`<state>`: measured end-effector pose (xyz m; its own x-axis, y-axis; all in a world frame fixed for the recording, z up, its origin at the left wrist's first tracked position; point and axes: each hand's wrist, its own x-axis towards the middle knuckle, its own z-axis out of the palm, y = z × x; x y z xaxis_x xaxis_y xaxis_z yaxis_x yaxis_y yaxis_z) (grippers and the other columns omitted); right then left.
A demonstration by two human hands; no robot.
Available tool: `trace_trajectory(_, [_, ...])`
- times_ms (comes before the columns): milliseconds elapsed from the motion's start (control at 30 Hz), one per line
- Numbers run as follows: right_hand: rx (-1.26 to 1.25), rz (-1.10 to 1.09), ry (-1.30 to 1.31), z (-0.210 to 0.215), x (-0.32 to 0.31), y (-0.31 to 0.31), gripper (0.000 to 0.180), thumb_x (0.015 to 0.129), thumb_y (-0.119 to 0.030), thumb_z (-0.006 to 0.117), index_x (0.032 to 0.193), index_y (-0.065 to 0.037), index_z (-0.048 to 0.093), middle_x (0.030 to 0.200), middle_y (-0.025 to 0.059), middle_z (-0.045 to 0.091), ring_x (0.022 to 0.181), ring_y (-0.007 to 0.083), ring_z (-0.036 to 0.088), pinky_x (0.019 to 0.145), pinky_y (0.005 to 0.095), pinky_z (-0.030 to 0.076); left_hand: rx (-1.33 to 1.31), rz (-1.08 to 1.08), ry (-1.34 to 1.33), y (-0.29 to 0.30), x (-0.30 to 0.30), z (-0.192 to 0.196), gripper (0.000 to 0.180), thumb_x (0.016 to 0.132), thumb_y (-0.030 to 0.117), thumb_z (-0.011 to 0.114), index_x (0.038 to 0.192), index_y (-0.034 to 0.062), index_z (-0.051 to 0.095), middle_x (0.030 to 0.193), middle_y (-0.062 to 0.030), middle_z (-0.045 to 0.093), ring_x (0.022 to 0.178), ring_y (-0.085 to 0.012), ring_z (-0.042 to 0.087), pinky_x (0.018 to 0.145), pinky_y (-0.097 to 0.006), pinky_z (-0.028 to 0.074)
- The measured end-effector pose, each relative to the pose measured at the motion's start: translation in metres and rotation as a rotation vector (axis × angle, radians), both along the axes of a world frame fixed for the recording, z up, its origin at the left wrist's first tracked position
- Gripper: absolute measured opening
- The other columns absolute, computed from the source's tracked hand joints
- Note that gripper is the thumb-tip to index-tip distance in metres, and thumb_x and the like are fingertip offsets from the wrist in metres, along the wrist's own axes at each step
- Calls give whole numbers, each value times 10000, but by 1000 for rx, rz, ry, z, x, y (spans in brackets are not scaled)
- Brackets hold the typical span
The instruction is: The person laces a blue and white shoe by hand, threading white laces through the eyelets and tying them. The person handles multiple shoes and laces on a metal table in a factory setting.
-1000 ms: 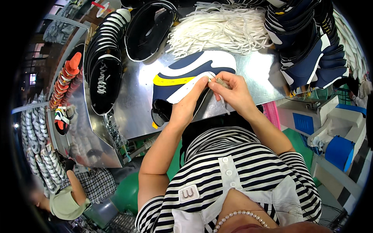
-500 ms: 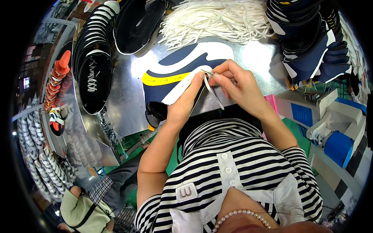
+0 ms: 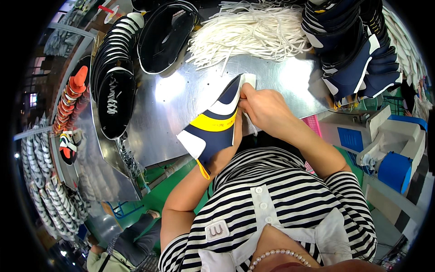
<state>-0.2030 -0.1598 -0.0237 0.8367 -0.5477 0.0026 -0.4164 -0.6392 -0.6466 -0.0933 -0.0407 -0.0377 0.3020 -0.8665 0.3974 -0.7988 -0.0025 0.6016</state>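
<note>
Navy, white and yellow shoe upper (image 3: 213,124) stands tilted over the steel table (image 3: 181,90), pinched at its top edge by the right hand (image 3: 265,109); the left hand (image 3: 238,131) is mostly hidden behind it, its grip unclear. White laces (image 3: 253,31) lie beyond the fingers.

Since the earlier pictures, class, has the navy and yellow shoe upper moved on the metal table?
Yes. The navy and yellow shoe upper has been tipped up on edge from lying flat on the metal table, its toe end swung toward the person.

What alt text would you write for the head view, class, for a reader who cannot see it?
Two bare hands, the right hand uppermost, hold a navy, white and yellow shoe upper tilted above a shiny metal table. A heap of white laces and stacked shoe uppers lie beyond.
</note>
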Motion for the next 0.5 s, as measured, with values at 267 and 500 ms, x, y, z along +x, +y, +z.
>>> trace_trajectory(267, [-17,-149,-122,6,-22,4,230,906,-181,653,1062,-35,569,855,138,697,652,275,665,600,363,496,146,108,1322,10,25,-19,378,989,251,571,1200,-60,609,1136,-128,671,1068,-198,631,990,-324,459])
trace_trajectory(500, [466,-306,-365,-21,-6,-36,525,769,-349,807,1127,-13,621,1038,168,691,856,236,662,791,330,514,193,74,1125,5,35,1,221,911,91,674,1099,-26,672,1012,-80,712,932,-146,669,828,-270,520])
